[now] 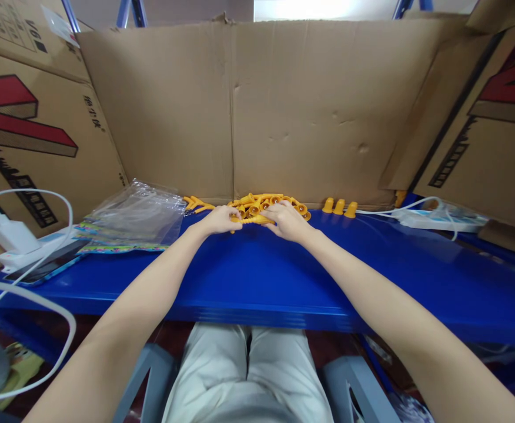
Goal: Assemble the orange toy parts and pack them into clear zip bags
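Note:
A pile of yellow plastic pieces (254,210), several with round cup-like ends, lies against the cardboard at the back of the blue shelf. In front of it, a yellow ridged piece (253,220) spans between both hands. My left hand (223,220) is closed on its left end. The fingers of my right hand (286,220) are wrapped round its right end, at the pile's front edge. Yellow branching pieces (198,204) lie just left of the pile. Three small yellow cups (339,207) stand in a row to the right.
Clear plastic bags (129,220) lie to the left on the blue shelf (257,282). Beyond them are a phone (46,269) and a white charger (14,236) with a looping cable. A white power strip (440,220) lies at the right. Cardboard walls (301,111) enclose the back and sides.

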### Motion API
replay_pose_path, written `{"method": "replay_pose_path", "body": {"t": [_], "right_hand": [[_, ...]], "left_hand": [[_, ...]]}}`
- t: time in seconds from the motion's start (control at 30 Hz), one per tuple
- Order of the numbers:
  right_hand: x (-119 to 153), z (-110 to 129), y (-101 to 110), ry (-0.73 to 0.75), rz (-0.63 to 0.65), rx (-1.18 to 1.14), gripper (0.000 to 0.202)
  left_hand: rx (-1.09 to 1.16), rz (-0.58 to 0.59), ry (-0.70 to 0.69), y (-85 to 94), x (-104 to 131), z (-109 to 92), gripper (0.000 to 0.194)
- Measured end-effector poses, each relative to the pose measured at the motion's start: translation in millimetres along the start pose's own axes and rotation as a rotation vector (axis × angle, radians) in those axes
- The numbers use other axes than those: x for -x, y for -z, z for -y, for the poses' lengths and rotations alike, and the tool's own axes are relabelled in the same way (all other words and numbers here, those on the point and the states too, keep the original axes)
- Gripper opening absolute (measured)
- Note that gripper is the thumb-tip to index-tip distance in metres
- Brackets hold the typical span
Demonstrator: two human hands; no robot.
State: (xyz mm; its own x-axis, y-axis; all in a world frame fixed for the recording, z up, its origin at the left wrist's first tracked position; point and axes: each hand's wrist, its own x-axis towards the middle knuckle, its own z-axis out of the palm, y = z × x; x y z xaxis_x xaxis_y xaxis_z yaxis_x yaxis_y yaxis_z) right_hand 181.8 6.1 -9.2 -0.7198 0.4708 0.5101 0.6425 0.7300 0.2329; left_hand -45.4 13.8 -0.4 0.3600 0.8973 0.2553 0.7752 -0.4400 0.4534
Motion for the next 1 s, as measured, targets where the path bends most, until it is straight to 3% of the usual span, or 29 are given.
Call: {"method": "replay_pose_path", "body": {"t": [0.3, 0.57, 0.77, 1.0], "right_hand": [[0.8, -6.6, 3.8, -0.127, 0.066, -0.212, 0.015], [3.1, -17.4, -13.8, -0.201, 0.065, -0.378, 0.023], [2.1, -12.3, -14.7, -0.169, -0.017, -0.244, 0.033], [-0.8, 4.3, 2.3, -0.1, 0.057, -0.017, 0.022]], "left_hand": [[-0.04, -0.006, -0.027, 2.2, 1.8, -7.9, 0.024], [-0.054, -0.049, -0.084, -1.1, 0.9, -5.4, 0.026], [-0.042, -0.048, -0.057, 1.9, 0.0, -0.9, 0.033], [-0.066, -0.029, -0.058, 2.8, -0.1, -1.1, 0.04]]}}
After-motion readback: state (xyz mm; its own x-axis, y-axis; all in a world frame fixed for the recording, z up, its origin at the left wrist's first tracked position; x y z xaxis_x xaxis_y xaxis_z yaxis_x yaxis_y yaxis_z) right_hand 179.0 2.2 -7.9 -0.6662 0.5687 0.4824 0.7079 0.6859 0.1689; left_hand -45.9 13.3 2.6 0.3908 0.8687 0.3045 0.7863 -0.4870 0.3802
